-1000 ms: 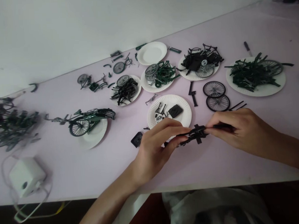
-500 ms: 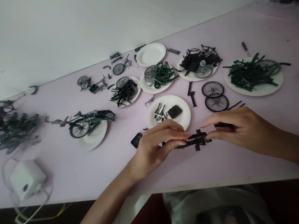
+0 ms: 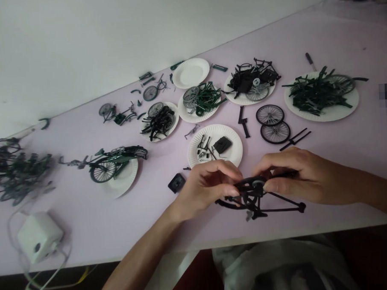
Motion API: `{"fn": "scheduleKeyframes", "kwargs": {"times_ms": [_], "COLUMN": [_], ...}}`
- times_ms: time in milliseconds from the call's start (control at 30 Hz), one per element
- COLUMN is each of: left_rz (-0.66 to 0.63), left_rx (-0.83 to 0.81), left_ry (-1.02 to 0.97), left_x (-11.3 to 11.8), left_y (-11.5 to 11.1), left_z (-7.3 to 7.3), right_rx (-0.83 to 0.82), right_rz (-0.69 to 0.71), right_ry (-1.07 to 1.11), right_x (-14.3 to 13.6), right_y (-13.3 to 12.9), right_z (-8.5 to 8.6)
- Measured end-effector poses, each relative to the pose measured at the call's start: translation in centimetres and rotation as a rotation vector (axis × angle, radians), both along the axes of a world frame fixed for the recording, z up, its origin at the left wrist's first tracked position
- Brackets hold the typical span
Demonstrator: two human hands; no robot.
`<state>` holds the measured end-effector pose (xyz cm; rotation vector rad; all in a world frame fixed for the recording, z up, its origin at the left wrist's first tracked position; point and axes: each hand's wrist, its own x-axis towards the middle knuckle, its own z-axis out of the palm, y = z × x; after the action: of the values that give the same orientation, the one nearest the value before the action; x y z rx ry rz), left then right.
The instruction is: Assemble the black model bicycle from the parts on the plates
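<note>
Between my hands, above the near part of the table, is a black model bicycle frame (image 3: 273,210) with a round chain guard and pedals. My left hand (image 3: 205,189) pinches its left end between thumb and fingers. My right hand (image 3: 294,181) is closed on the frame near the round part, thumb against it; its fingertips are partly hidden. Just beyond my hands, a paper plate (image 3: 194,151) holds a black flat piece (image 3: 222,144) and several small parts. To the left of my left hand lies a small black square part (image 3: 176,183).
Two model wheels (image 3: 275,132) and a black fork piece (image 3: 296,139) lie beyond my right hand. Plates of parts, one with a green heap (image 3: 319,92), stand further back. A green model bicycle (image 3: 117,161) rests at left, near a white box (image 3: 40,235) with cables.
The bicycle frame has been turned from edge-on, so its side and long thin bars now show. My right hand has moved left, closer to my left hand, thumb against the round part.
</note>
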<state>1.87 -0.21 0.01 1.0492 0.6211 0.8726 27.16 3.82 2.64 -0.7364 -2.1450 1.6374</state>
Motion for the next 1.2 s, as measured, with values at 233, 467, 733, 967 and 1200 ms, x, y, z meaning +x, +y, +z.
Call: {"fn": "scheduleKeyframes", "kwargs": {"times_ms": [233, 467, 733, 967, 1200], "left_rz": [0.032, 0.029, 0.098, 0.179, 0.212], "left_rx": [-0.017, 0.025, 0.106, 0.289, 0.771], "left_ry": [0.110, 0.180, 0.202, 0.265, 0.566], "left_x": [0.9, 0.9, 0.6, 0.8, 0.1], "left_y": [-1.0, -1.6, -1.6, -2.6, -3.3], "left_z": [-0.1, 1.2, 1.4, 2.3, 2.3], "right_rx": [0.066, 0.208, 0.655, 0.763, 0.786], "right_rz": [0.007, 0.004, -0.067, -0.096, -0.180], "right_ry": [-0.024, -0.050, -0.029, -0.016, 0.003], "right_x": [-0.4, -0.4, -0.3, 0.1, 0.4], "right_y": [0.2, -0.1, -0.5, -0.9, -1.2], "right_z": [-0.4, -0.6, -1.2, -0.4, 0.6]}}
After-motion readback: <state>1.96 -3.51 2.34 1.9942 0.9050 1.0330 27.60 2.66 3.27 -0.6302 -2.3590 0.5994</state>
